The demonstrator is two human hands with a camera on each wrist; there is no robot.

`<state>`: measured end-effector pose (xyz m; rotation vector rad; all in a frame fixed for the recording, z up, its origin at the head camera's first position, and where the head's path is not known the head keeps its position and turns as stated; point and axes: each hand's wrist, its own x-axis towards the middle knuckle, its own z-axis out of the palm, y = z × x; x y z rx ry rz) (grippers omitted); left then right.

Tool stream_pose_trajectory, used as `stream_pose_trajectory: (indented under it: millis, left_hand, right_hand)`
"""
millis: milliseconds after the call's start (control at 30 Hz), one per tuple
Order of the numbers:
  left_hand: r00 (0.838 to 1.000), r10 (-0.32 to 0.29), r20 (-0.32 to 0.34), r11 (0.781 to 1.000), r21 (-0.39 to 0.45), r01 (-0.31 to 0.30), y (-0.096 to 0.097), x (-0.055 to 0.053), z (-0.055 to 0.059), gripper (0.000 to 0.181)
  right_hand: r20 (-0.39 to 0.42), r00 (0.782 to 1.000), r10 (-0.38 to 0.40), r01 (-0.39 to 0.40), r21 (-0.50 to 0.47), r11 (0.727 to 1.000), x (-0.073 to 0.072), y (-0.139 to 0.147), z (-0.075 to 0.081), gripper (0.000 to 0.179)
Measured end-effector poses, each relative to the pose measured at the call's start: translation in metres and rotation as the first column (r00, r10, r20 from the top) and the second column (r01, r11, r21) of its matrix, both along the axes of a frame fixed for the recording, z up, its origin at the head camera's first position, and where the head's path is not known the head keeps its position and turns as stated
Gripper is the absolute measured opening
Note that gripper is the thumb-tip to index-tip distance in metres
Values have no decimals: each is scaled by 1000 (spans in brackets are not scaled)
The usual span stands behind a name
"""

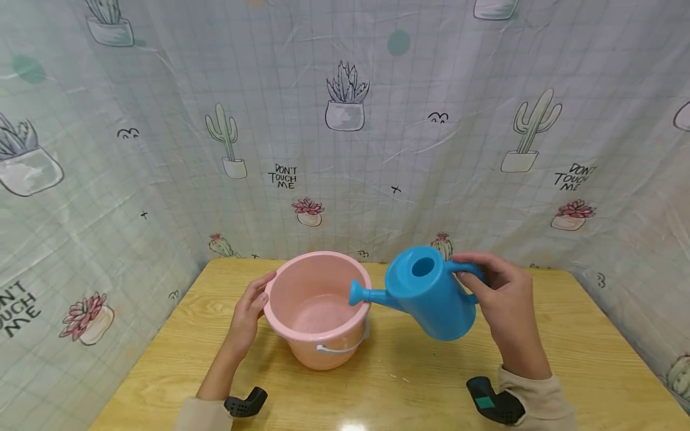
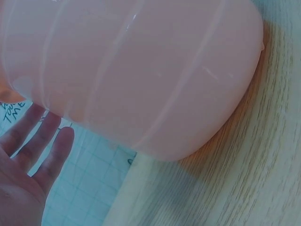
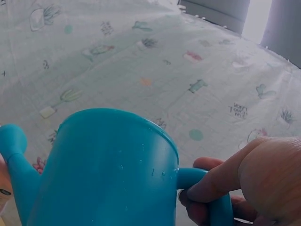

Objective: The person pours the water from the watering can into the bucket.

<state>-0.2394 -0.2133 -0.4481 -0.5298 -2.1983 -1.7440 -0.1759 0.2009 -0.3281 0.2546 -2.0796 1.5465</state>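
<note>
A blue watering can (image 1: 433,299) is held up off the table at the right of the pink bucket (image 1: 302,335), tilted toward it. Its spout (image 1: 377,296) reaches over the bucket's right rim in the head view. My right hand (image 1: 507,296) grips the can's handle (image 3: 221,207), fingers curled round it. Water drops cling to the can's side in the right wrist view. The bucket stands upright on the table. My left hand (image 1: 249,314) touches its left side near the rim; in the left wrist view the fingers (image 2: 44,132) lie extended against the outer wall.
The wooden table (image 1: 566,335) bears small wet spots in front of the bucket. A white bucket handle (image 1: 342,348) hangs down at the front. A cactus-printed curtain (image 1: 377,161) hangs behind the table and along both sides. A black strap device sits on each wrist.
</note>
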Motion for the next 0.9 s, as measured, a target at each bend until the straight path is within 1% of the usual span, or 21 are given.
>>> stream_pose_trajectory:
  millis: [233, 500, 900]
  left_hand:
    - [1000, 7, 1, 1000, -14, -7, -1, 0, -2, 43]
    - [1000, 12, 4, 1000, -10, -12, -1, 0, -2, 42]
    - [1000, -7, -16, 1000, -4, 7, -1, -1, -3, 43]
  right_hand:
    - [4, 1000, -4, 4, -3, 1000, -1, -1, -1, 26]
    - [11, 1000, 6, -5, -15, 1000, -2, 0, -2, 26]
    - [8, 1000, -3, 3, -6, 1000, -2, 0, -2, 26]
